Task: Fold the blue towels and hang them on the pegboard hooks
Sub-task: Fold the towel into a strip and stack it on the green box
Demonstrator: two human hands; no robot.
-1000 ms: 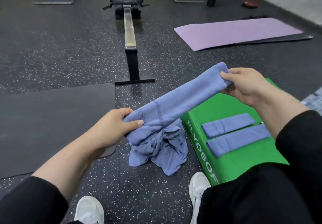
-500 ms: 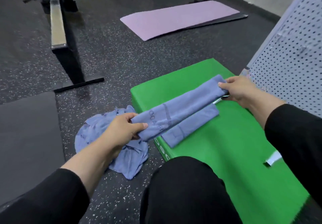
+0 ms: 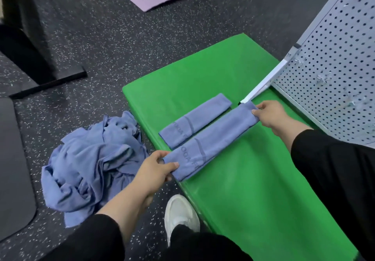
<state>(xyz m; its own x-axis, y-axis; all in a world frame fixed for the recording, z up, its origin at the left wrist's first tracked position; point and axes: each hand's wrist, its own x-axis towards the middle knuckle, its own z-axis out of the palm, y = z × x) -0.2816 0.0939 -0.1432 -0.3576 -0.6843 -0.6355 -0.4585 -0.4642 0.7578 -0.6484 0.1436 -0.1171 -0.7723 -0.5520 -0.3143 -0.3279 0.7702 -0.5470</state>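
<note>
Towels first, going left to right: you've got a crumpled heap of unfolded blue cloth towels (image 3: 93, 163) sitting on the black speckled rubber floor (image 3: 125, 37), just beside the left edge of the bright green padded box (image 3: 253, 189). Those haven't been touched by a fold, so that's the bulk of what's left.

Your left hand (image 3: 156, 169) grips the near end of a long folded blue towel strip (image 3: 211, 141), thumb on top and fingers curled under it. The strip lies diagonally across the green box, and as far as I can tell it's resting on the surface, not hanging in the air. Just beside it, on the far side, lies a second, shorter folded blue towel (image 3: 194, 118), roughly parallel to the first; the two look like they touch or nearly touch along one edge.

Your right hand (image 3: 272, 114) pinches the far end of the long strip between thumb and fingers.

Further right stands the grey perforated metal pegboard (image 3: 332, 74), with a few small hooks on it, and nothing blue hangs there.

So my read: two towels folded, zero hung, a pile to go. You're early-to-mid task, and the whole hanging part is ahead of you.
</note>
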